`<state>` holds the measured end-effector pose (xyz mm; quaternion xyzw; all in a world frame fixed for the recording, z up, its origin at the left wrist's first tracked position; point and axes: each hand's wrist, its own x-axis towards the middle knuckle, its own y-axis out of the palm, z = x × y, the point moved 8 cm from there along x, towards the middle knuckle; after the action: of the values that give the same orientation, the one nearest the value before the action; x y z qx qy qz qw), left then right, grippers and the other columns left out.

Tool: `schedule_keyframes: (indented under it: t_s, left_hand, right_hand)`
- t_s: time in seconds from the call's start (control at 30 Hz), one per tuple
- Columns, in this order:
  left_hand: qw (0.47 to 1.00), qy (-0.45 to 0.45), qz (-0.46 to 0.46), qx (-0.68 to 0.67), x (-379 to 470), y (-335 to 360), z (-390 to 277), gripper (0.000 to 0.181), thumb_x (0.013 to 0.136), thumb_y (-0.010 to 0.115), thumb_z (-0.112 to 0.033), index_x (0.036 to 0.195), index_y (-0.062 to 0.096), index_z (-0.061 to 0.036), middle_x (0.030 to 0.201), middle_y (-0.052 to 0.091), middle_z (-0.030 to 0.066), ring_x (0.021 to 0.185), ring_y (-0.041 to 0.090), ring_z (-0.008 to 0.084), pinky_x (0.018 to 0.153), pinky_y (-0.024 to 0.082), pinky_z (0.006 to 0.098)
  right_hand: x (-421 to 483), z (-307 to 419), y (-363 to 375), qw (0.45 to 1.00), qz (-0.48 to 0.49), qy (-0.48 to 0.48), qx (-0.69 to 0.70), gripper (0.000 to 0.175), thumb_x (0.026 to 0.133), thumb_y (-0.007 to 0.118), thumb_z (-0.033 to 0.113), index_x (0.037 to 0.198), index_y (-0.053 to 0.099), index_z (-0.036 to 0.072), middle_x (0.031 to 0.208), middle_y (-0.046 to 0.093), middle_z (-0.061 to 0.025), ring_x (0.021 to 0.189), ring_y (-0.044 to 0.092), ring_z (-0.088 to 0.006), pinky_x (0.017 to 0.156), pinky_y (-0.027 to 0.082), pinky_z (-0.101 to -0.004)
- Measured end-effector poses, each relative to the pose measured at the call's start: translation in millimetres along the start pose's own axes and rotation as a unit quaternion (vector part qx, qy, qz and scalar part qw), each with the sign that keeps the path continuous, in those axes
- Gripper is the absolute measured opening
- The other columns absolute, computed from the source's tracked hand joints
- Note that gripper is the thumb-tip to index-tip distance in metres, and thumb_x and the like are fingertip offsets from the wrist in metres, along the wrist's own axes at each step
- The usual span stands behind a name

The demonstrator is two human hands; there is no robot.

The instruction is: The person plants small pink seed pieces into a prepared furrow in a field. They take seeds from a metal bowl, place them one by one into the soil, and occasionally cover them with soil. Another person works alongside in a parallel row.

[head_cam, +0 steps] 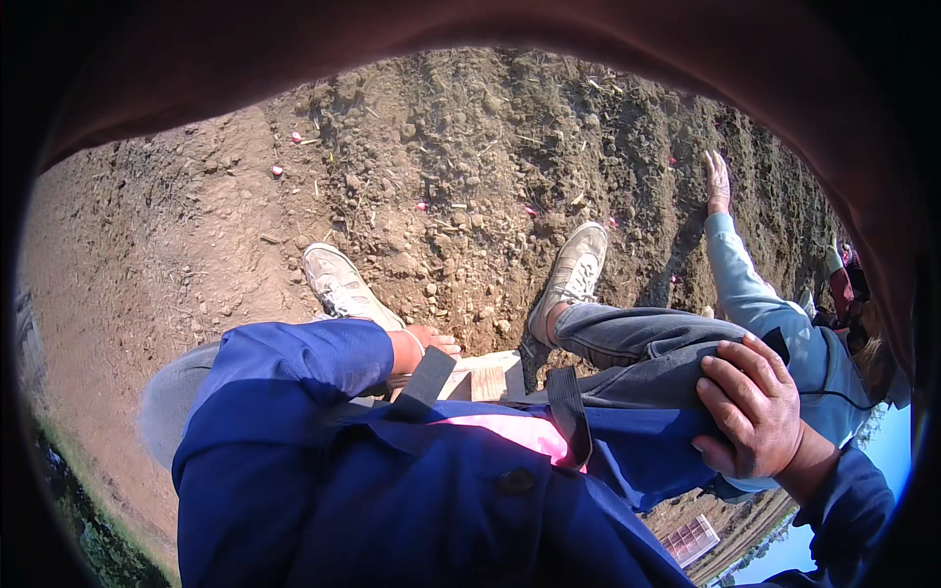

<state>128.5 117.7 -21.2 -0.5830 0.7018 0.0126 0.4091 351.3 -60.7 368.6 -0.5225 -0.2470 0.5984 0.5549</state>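
Note:
My right hand rests on my bent right knee in dark grey trousers, fingers spread and nothing visible in it. Between my legs, my left hand is beside a pale wooden piece. Its fingers point right; its underside and grip are hidden. Two black straps cross in front of my blue jacket, with pink material between them. Beyond my shoes lie several small pink pieces on cloddy soil.
At the right, a co-worker in a light blue top stretches out a hand over the soil. Another person is partly visible farther off. A reddish crate stands at lower right. My left shoe and right shoe are on the ground.

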Motion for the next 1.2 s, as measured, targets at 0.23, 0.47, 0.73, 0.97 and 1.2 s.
schedule_keyframes:
  t_s: [0.23, 0.47, 0.73, 0.97, 1.2]
  left_hand:
    - [0.941, -0.297, -0.157, -0.032, -151, -147, 108, 0.041, 0.087, 0.056, -0.014, 0.128, 0.057, -0.0067, 0.114, 0.066, 0.0147, 0.106, 0.063, 0.0341, 0.088, 0.052, 0.0426]
    - [0.682, -0.498, -0.507, -0.172, -463, -92, 157, 0.035, 0.087, 0.064, -0.012, 0.121, 0.061, -0.0018, 0.110, 0.069, 0.0178, 0.103, 0.067, 0.0281, 0.090, 0.053, 0.0369]
    - [0.173, -0.880, -0.414, -0.157, -553, 259, -77, 0.054, 0.076, 0.073, -0.014, 0.126, 0.055, -0.0028, 0.145, 0.042, 0.0215, 0.138, 0.033, 0.0394, 0.114, 0.028, 0.0468]
    - [-0.192, -0.845, -0.230, -0.443, -415, 485, -284, 0.075, 0.075, 0.074, -0.035, 0.135, 0.045, 0.0002, 0.132, 0.047, 0.0233, 0.123, 0.047, 0.0384, 0.102, 0.040, 0.0491]
    - [-0.313, -0.405, -0.560, -0.652, -300, 546, -301, 0.031, 0.078, 0.074, -0.011, 0.106, 0.066, -0.0008, 0.088, 0.071, 0.0162, 0.085, 0.070, 0.0322, 0.077, 0.058, 0.0447]
  right_hand:
    - [28, -1, -19, 0.998, -0.047, -0.005, 0.048, 0.050, 0.068, 0.073, 0.033, 0.105, 0.064, 0.002, 0.109, 0.063, -0.0167, 0.102, 0.062, -0.0359, 0.093, 0.047, -0.0507]
    - [54, -69, 0, 0.914, -0.010, 0.198, 0.353, 0.036, 0.083, 0.070, 0.022, 0.108, 0.065, -0.002, 0.096, 0.068, -0.0121, 0.091, 0.064, -0.0249, 0.082, 0.051, -0.0366]
    - [70, -157, 118, 0.857, 0.117, 0.268, 0.425, 0.023, 0.083, 0.070, 0.015, 0.102, 0.069, 0.002, 0.100, 0.069, -0.0117, 0.089, 0.067, -0.0240, 0.078, 0.054, -0.0335]
    - [87, -139, 108, 0.808, 0.165, 0.295, 0.482, 0.024, 0.090, 0.064, 0.016, 0.104, 0.068, -0.003, 0.092, 0.072, -0.0120, 0.080, 0.070, -0.0203, 0.070, 0.055, -0.0309]
    - [91, -139, 107, 0.854, 0.174, 0.245, 0.424, 0.029, 0.087, 0.067, 0.015, 0.109, 0.067, -0.005, 0.098, 0.072, -0.0141, 0.087, 0.071, -0.0213, 0.078, 0.057, -0.0325]
